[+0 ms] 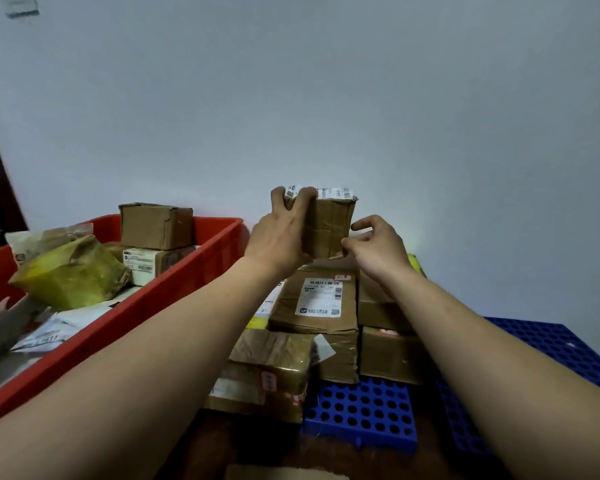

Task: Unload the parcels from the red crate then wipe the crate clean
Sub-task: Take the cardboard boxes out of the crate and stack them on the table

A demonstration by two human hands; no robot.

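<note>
So, head view: your left hand (281,233) has its fingers curled over the top of the small taped box (329,226), and your right hand (378,247) pinches its lower corner, probably to square it onto the stack (323,306) on the blue pallet (361,410). The red crate (174,289) on your left has plenty of parcels in it, so wiping's a way off.

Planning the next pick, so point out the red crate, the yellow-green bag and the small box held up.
red crate (208,259): head view, its near long wall.
yellow-green bag (70,275): head view, middle of its crumpled front.
small box (329,226): head view, its taped brown front face.
</note>
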